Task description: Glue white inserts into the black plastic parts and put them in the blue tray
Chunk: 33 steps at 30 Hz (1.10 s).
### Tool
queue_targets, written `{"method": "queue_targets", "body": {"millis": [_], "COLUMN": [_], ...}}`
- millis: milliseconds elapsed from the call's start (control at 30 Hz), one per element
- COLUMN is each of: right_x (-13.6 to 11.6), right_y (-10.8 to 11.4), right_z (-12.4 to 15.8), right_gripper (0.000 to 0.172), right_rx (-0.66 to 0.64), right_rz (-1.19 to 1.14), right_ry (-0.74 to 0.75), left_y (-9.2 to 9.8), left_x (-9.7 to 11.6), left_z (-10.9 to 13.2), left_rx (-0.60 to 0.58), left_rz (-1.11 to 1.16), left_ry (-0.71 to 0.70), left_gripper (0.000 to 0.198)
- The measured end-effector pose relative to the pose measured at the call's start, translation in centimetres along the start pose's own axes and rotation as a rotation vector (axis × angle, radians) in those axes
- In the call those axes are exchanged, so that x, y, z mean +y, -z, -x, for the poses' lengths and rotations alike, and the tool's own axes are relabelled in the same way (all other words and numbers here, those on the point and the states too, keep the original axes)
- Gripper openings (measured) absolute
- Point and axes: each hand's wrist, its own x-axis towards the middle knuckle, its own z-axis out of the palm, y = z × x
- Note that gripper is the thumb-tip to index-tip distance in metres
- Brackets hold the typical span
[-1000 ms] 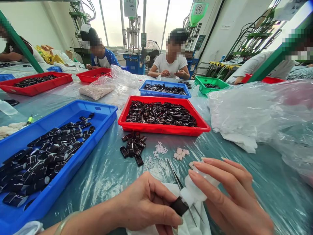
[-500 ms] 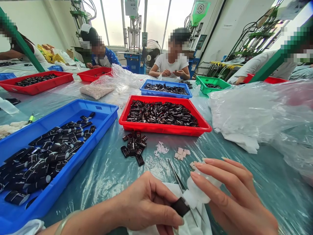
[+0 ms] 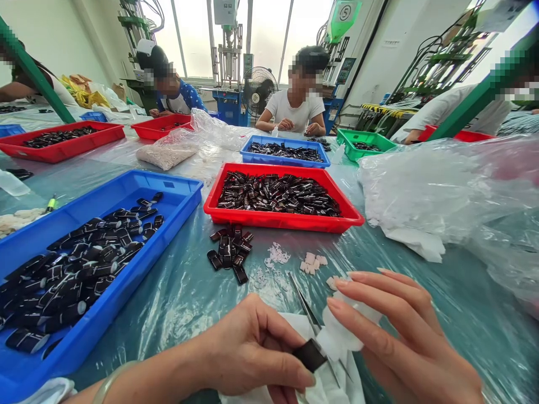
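My left hand (image 3: 256,350) pinches a small flat black plastic piece (image 3: 310,354) between thumb and fingers, low in the middle of the view. My right hand (image 3: 404,331) is curved around a translucent white plastic bottle (image 3: 343,331), its fingers long over the top and the thumb hidden. The bottle's narrow end meets or nearly meets the edge of the black piece. Under both hands lies a white cloth (image 3: 356,379), with metal tweezers (image 3: 304,300) resting across it. Beyond them sit small pale pads (image 3: 310,262) and thin white scraps (image 3: 277,255).
A red tray (image 3: 284,223) heaped with black pieces stands ahead, beside a small pile of them (image 3: 229,252). At left, a large blue tray (image 3: 168,216) holds more. Clear plastic bags (image 3: 425,191) crowd the right. Co-workers sit across the table, behind another blue tray (image 3: 286,161).
My hands, the black piece and the bottle stay almost in place. Across the table, the hands of the co-worker in white have moved apart, one lowered towards the table.
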Motion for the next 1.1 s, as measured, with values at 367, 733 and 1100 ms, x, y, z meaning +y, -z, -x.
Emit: {"method": "queue_targets", "body": {"millis": [367, 733, 1100], "right_x": [-0.1, -0.3, -0.4], "right_y": [0.0, -0.2, -0.1], "right_z": [0.0, 0.7, 1.0], "right_gripper": [0.028, 0.029, 0.027], "right_rx": [-0.005, 0.028, 0.013], "right_rz": [-0.043, -0.060, 0.018], "right_ry": [-0.042, -0.064, -0.036], "left_y": [0.0, 0.1, 0.0], "left_x": [0.0, -0.2, -0.2], "left_z": [0.0, 0.0, -0.2], "left_rx": [0.006, -0.007, 0.008], "left_rz": [0.006, -0.007, 0.009], "left_ry": [0.019, 0.012, 0.044], "left_gripper": [0.011, 0.014, 0.017]}}
